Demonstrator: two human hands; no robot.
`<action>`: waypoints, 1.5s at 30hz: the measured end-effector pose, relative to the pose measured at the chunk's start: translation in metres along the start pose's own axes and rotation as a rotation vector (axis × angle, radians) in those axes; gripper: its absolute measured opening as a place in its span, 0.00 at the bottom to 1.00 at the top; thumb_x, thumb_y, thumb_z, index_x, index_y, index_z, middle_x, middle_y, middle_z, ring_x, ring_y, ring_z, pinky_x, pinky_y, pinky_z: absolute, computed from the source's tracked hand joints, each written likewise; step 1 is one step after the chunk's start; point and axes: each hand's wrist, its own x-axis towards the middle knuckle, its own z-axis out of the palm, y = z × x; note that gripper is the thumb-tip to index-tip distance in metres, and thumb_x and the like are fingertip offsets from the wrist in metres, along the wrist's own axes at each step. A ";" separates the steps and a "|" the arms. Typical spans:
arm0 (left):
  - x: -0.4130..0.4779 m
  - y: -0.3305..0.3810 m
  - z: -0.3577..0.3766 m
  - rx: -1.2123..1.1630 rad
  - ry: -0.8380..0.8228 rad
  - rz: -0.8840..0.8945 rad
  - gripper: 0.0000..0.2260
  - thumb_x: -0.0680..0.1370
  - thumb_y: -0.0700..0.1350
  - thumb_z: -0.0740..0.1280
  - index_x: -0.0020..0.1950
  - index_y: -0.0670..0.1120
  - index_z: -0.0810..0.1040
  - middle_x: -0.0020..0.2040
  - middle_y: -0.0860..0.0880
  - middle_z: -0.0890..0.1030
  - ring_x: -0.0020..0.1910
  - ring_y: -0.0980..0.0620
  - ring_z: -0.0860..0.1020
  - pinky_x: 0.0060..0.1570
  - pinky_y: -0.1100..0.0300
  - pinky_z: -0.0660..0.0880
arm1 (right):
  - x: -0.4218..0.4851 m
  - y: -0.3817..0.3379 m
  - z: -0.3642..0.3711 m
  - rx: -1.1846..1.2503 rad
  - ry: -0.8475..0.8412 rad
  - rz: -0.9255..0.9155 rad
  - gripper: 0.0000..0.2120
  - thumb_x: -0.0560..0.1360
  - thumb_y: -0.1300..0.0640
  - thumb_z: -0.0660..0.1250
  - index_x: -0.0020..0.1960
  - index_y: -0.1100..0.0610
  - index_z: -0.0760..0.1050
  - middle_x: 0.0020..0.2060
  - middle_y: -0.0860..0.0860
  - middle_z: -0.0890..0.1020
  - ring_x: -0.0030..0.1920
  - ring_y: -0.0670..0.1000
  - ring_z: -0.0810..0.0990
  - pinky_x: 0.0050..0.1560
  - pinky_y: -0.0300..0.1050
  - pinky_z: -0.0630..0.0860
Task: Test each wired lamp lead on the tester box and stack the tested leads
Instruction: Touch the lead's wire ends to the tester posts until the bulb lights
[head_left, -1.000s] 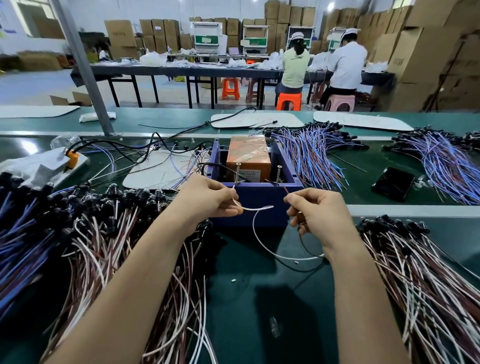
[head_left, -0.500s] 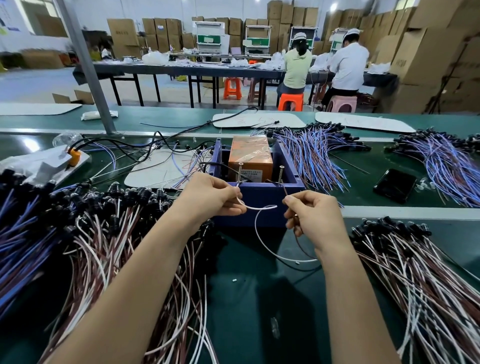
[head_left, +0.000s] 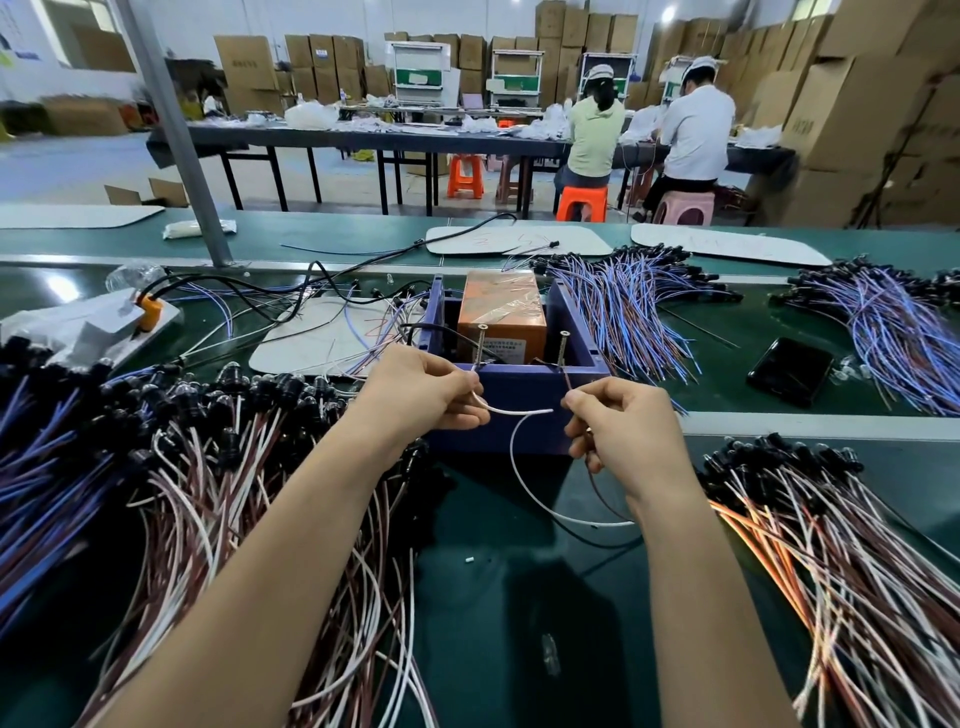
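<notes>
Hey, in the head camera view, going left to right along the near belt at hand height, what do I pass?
Blue-wired leads → red-and-white lead pile → left hand → white wire it pinches → right hand, pinching a brown wire → right-side lead pile.

A dark green flat workbench (head_left: 519, 597) carries a blue plastic open-topped tester box (head_left: 524, 389) at its centre. A heap of brown-and-white wired lamp leads (head_left: 208, 467) lies to its left and another (head_left: 831, 545) to its right. Behind lie blue-wired lead bundles (head_left: 623, 306), a black phone (head_left: 789, 370) and a flat white board (head_left: 311, 338).
</notes>
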 end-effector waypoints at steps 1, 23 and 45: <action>0.000 0.000 0.000 0.003 -0.001 0.003 0.09 0.79 0.36 0.65 0.41 0.34 0.79 0.26 0.47 0.81 0.27 0.55 0.81 0.28 0.69 0.76 | 0.000 0.000 0.000 0.000 0.000 -0.001 0.08 0.75 0.63 0.66 0.37 0.59 0.76 0.23 0.49 0.77 0.20 0.46 0.73 0.19 0.34 0.64; -0.005 0.010 -0.009 0.051 -0.114 0.011 0.10 0.79 0.40 0.65 0.40 0.40 0.80 0.29 0.48 0.81 0.25 0.56 0.78 0.26 0.67 0.74 | -0.007 -0.011 -0.004 -0.028 -0.006 -0.018 0.08 0.76 0.63 0.65 0.38 0.59 0.76 0.25 0.51 0.77 0.20 0.46 0.72 0.19 0.34 0.63; -0.035 0.033 0.024 -0.418 -0.417 0.535 0.06 0.72 0.46 0.68 0.45 0.49 0.84 0.39 0.49 0.81 0.34 0.54 0.77 0.35 0.62 0.77 | -0.042 -0.068 -0.033 0.615 -0.424 -0.190 0.05 0.73 0.56 0.61 0.40 0.55 0.74 0.45 0.46 0.83 0.32 0.52 0.77 0.36 0.44 0.74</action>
